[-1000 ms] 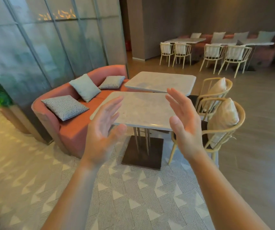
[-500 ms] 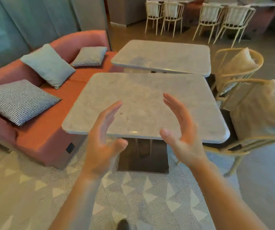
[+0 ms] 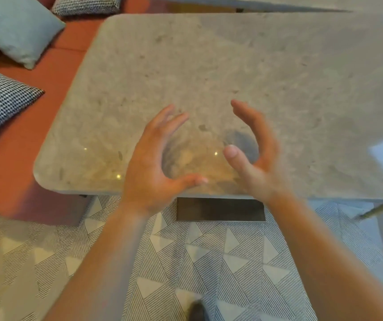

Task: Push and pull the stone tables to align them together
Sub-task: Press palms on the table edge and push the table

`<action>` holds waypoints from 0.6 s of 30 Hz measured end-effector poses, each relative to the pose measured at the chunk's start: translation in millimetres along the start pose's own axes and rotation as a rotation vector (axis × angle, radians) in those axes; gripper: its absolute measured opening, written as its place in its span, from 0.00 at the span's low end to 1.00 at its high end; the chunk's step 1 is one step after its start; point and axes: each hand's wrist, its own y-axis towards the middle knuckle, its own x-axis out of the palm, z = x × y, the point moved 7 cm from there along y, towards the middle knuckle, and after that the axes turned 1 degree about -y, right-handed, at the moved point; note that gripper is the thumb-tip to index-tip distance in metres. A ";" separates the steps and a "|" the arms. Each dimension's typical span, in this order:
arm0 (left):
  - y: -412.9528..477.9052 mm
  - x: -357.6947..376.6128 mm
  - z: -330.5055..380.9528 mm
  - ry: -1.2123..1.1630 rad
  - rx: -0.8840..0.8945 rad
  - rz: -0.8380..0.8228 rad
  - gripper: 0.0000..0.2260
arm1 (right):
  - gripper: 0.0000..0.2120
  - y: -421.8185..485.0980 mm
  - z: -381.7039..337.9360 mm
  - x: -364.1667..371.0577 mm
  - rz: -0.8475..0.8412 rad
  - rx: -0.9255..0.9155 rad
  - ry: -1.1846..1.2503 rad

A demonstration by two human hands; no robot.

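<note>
Approach step; left grip (image 3: pixel 153 163) and right grip (image 3: pixel 253 158) spread, empty, over front edge of near stone table (image 3: pixel 209 66); far stone table (image 3: pixel 324 0) beyond, skewed, gap between; next: likely plant palms, push squarely.

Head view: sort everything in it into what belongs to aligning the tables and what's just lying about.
Belongs to the job:
near stone table
far stone table
left hand and right hand, both open over the near table's front edge

Just lying about:
orange sofa
plain cushion
checked cushion
patterned rug
</note>
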 end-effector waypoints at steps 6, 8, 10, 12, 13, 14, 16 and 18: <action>-1.0 9.8 -18.9 0.373 0.087 -0.066 0.47 | 0.37 -8.5 11.1 6.5 0.080 -0.023 -0.143; -11.6 7.5 -24.5 0.466 0.047 -0.072 0.48 | 0.36 -16.8 9.8 7.1 0.078 -0.050 -0.245; -24.2 5.4 -29.1 0.630 0.028 -0.102 0.48 | 0.37 -24.6 11.3 6.6 0.068 -0.046 -0.357; -33.3 7.8 -30.9 0.784 0.028 -0.135 0.49 | 0.39 -31.9 13.7 3.6 0.070 -0.007 -0.485; -34.8 9.3 -31.2 0.821 0.018 -0.135 0.49 | 0.40 -35.6 13.7 2.4 0.065 0.002 -0.559; -33.3 9.5 -32.2 0.835 -0.009 -0.127 0.50 | 0.41 -37.5 13.3 2.9 0.044 -0.008 -0.638; -29.1 9.9 -34.7 0.831 -0.059 -0.110 0.50 | 0.45 -39.3 13.2 10.3 -0.056 -0.041 -0.798; -27.6 11.5 -36.3 0.832 -0.048 -0.097 0.50 | 0.50 -38.5 18.3 15.5 -0.209 0.008 -0.936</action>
